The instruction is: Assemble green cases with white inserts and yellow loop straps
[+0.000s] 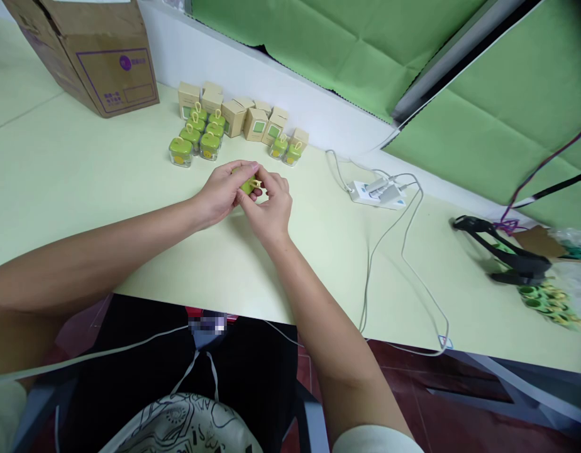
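Note:
Both my hands meet over the pale green table (pixel 83 182), a little in front of a group of small items. My left hand (pixel 223 190) and my right hand (pixel 270 204) are closed together around one small green piece with a yellow loop (pixel 249 184). Just behind them stand several finished green pieces in clear cases (pixel 196 139), two more (pixel 287 150) to the right, and a row of small tan cardboard boxes (pixel 246 118).
A large cardboard carton (pixel 90 53) sits at the back left. A white power strip (pixel 378 192) with grey cables lies to the right. A black tool (pixel 505 251) and a bag of green parts (pixel 552 301) are at the far right. Green cloth (pixel 347 38) hangs behind.

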A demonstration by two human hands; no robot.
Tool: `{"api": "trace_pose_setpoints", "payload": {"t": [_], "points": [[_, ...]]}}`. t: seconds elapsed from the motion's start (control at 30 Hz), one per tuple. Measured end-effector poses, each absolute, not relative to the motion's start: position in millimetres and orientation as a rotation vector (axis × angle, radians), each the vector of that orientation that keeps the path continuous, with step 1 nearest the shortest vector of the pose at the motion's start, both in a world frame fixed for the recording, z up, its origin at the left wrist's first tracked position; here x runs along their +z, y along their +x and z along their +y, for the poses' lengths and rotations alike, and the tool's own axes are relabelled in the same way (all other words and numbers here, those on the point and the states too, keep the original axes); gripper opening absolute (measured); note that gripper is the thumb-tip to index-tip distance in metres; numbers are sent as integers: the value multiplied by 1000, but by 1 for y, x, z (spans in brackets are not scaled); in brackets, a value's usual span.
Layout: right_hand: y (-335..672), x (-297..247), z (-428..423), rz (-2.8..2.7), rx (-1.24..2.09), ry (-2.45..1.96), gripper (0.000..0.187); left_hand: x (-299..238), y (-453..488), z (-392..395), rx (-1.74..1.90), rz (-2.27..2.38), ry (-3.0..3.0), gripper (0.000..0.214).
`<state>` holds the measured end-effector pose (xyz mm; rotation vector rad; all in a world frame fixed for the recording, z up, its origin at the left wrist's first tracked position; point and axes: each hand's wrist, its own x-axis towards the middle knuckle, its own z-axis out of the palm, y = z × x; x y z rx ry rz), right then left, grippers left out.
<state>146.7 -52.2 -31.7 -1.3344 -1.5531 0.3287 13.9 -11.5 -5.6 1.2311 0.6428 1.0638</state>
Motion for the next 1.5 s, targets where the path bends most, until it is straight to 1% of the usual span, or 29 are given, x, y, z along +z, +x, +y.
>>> {"api": "trace_pose_setpoints", "payload": {"t": [0.17,0.3,0.4,0.5,0.67,0.77,0.93,1.1,1.23,1.37,1.43,1.5], "points": [[146,-28,-53,-1564,327,-1336,55,-7,14,-8,1056,621,1184,37],[144,-22,-57,-1539,341,-1292,47,-9,13,-3,1050,586,1171,45],[143,-22,-57,-1552,339,-1271,45,-10,12,-2,1048,591,1203,48],[146,-25,-54,-1566,322,-1283,45,-9,11,-5,1021,590,1236,42],[149,-28,-52,-1570,297,-1307,49,-7,11,-6,998,601,1199,22],[148,-28,-52,-1574,290,-1329,52,-8,11,-5,997,611,1145,19],[147,-27,-52,-1575,274,-1333,49,-9,12,-3,1005,615,1157,17],[148,-27,-51,-1543,344,-1332,49,-10,12,-2,992,606,1223,21],[148,-29,-48,-1466,452,-1281,49,-9,11,-2,968,571,1239,35],[151,-31,-44,-1313,597,-1194,60,-4,10,-6,945,594,1129,49],[154,-30,-43,-1237,667,-1163,64,-2,9,-7,937,612,1097,49],[157,-29,-41,-1155,728,-1138,67,-2,8,-5,954,627,1117,42]]}}
